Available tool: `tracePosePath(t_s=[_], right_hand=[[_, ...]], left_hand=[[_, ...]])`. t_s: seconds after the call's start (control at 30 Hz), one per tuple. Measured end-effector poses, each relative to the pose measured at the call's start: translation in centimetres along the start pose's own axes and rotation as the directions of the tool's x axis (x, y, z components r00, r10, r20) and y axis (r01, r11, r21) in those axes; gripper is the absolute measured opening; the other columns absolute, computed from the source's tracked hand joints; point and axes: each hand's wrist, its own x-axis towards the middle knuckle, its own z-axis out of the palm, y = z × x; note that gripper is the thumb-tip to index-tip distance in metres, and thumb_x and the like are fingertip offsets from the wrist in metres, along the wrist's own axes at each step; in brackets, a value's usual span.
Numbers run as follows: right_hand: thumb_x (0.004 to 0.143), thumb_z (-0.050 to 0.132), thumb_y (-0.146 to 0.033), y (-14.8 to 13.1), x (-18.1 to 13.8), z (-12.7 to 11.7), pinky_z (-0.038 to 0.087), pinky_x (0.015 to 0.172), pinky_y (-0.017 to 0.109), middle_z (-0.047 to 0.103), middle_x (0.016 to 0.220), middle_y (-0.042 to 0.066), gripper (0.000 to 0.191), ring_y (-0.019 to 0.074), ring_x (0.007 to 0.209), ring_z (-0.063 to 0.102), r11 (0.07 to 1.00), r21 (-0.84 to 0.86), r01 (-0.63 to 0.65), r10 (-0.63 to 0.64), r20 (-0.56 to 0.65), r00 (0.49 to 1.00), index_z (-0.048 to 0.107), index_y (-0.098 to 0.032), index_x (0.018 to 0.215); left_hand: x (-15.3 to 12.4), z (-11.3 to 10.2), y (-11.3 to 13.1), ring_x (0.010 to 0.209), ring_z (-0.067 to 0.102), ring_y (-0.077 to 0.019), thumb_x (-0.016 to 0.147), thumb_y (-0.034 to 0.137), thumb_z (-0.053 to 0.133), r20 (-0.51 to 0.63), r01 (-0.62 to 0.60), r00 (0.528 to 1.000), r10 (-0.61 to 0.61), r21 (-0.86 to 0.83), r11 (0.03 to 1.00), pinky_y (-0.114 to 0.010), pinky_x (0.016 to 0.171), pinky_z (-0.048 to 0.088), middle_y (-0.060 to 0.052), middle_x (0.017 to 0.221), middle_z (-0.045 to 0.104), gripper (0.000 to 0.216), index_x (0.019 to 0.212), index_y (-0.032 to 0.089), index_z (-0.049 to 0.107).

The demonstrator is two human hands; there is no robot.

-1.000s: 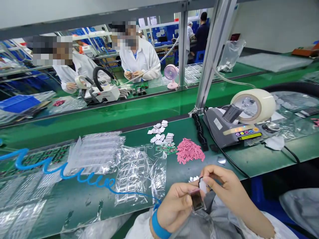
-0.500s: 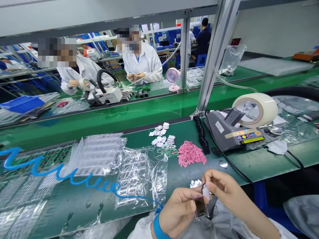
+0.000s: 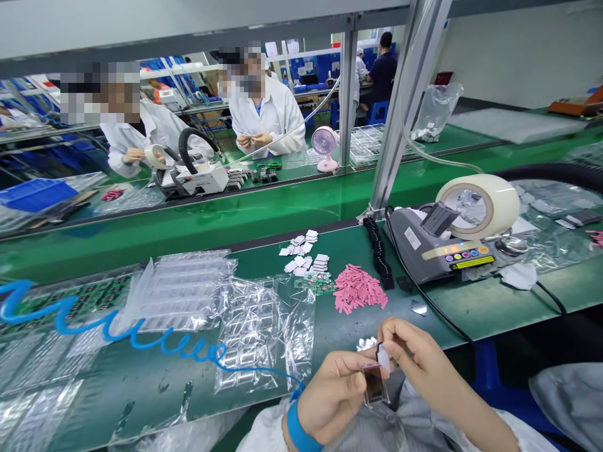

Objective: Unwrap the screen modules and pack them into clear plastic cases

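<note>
Head cam, clock taken from the hands, 12 = away from wearer. Left hand [image 3: 332, 392] grasping a dark-faced part with a clear frame [image 3: 375, 384], thumb on its near-left edge; part tilted, off the bench, at the wearer's lap edge. Right hand [image 3: 417, 355] pinching a white piece with a black edge [image 3: 383, 359], thumb and index, just beside the part at its 1. Can't tell if the two touch.

Bench: pink strips [image 3: 360, 290] heaped at 12, black strip [image 3: 377, 254] beyond. White pads [image 3: 301, 262] at 11, green boards [image 3: 313, 282] just below them. Clear-film pack [image 3: 249, 339] between 9 and 10; clear trays [image 3: 188, 289] at 10. Tape dispenser [image 3: 419, 242] at 1, tape roll [image 3: 506, 204] on it. Blue wristband [image 3: 299, 430] on left wrist, coiled blue cord [image 3: 141, 339] running off toward 9.
</note>
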Motion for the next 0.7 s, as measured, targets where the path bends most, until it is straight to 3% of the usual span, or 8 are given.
tracePosePath(t_s=[0.23,0.33,0.4,0.57,0.7], right_hand=[[0.093,0.036,-0.022,0.2,-0.6,1.0,0.044,0.060,0.023,0.052,0.073,-0.001,0.019,0.0116,0.065,0.053,0.988,-0.126,0.091,-0.112,-0.172,0.979,0.040,-0.023,0.074],[0.090,0.045,-0.022,0.1,-0.6,1.1,0.050,0.060,0.021,0.061,0.076,-0.001,0.006,0.0115,0.068,0.061,0.983,-0.153,0.103,-0.143,-0.275,0.951,0.050,-0.023,0.087],[0.088,0.051,-0.021,0.0,-0.6,1.2,0.052,0.062,0.019,0.067,0.080,-0.001,0.009,0.0115,0.070,0.065,0.968,-0.204,0.146,-0.210,-0.336,0.918,0.055,-0.023,0.095],[0.084,0.056,-0.016,-0.4,-0.4,1.5,0.055,0.067,0.018,0.072,0.081,0.003,0.008,0.0129,0.073,0.069,0.896,-0.343,0.282,-0.420,-0.448,0.789,0.064,-0.020,0.082],[0.084,0.056,-0.015,-0.3,-0.5,1.8,0.058,0.065,0.023,0.073,0.082,0.005,0.012,0.0159,0.073,0.070,0.852,-0.424,0.308,-0.496,-0.463,0.734,0.066,-0.020,0.088]], left_hand=[[0.1,0.0,-0.2,0.070,0.051,-0.0105,0.059,0.039,0.078,-0.025,-0.021,0.999,0.019,-0.049,0.999,-0.018,0.065,0.037,-0.005,0.075,0.059,0.036,0.076,0.007,0.074],[0.1,0.0,-0.3,0.073,0.053,-0.0114,0.058,0.037,0.078,-0.031,-0.033,0.999,0.031,-0.062,0.998,-0.019,0.067,0.039,-0.006,0.079,0.060,0.035,0.076,0.008,0.074],[0.2,0.0,-0.3,0.075,0.053,-0.0119,0.058,0.037,0.079,-0.030,-0.046,0.999,0.044,-0.067,0.997,-0.019,0.068,0.039,-0.007,0.080,0.060,0.035,0.076,0.008,0.074],[0.2,-0.1,-0.6,0.074,0.054,-0.0108,0.061,0.036,0.077,-0.041,-0.081,0.996,0.078,-0.084,0.993,-0.018,0.071,0.040,-0.007,0.082,0.061,0.033,0.077,0.007,0.074],[0.2,0.0,-0.7,0.073,0.055,-0.0109,0.062,0.035,0.076,-0.033,-0.097,0.995,0.095,-0.097,0.990,-0.018,0.070,0.041,-0.008,0.080,0.063,0.032,0.078,0.006,0.074]])
